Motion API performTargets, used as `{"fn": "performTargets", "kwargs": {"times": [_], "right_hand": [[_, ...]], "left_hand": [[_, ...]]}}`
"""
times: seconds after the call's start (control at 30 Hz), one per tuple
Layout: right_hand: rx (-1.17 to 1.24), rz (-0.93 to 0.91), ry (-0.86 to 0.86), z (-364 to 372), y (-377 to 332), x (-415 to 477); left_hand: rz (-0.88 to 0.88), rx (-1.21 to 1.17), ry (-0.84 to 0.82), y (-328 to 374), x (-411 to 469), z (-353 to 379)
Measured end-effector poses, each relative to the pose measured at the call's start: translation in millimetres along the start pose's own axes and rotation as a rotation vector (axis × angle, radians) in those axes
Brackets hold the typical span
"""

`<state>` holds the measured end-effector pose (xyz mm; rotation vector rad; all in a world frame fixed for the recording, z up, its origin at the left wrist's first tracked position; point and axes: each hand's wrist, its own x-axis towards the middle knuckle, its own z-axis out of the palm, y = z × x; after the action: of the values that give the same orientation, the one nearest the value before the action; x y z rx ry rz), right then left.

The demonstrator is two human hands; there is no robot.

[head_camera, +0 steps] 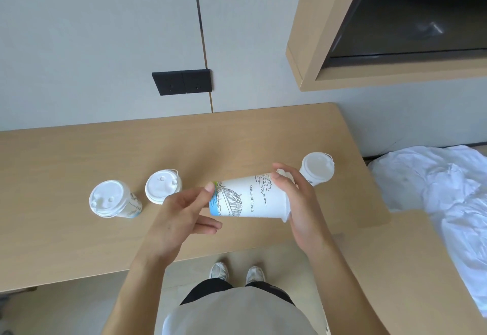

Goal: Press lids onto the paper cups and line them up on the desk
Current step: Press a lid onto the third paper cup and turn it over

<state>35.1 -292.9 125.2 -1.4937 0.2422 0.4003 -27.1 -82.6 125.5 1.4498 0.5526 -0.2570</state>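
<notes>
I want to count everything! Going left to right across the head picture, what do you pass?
First lidded cup, second lidded cup, left hand, sideways cup, right hand, third lidded cup, white cloth.

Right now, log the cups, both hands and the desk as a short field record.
held cup: on its side above the desk, base end to the left
left hand: pinches the base end
right hand: wraps the rim end
left cup: lidded, standing, far left
middle cup: lidded, standing beside left cup
right cup: lidded, standing, partly behind right hand
</notes>
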Motion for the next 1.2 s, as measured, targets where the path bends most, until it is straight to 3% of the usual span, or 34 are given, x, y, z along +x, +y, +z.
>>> {"fn": "performTargets", "kwargs": {"times": [0.17,0.5,1.2], "right_hand": [[0.066,-0.025,-0.019,0.8,-0.2,-2.3],[0.081,-0.034,-0.009,2.7,-2.3,-3.9],[0.057,-0.072,0.009,8.5,-5.3,-9.1]], "left_hand": [[0.098,-0.029,-0.037,0.6,-3.2,-8.4],[0.131,-0.090,0.006,-0.1,-0.7,-10.2],[0.088,-0.093,-0.003,5.1,-5.8,-15.2]]}}
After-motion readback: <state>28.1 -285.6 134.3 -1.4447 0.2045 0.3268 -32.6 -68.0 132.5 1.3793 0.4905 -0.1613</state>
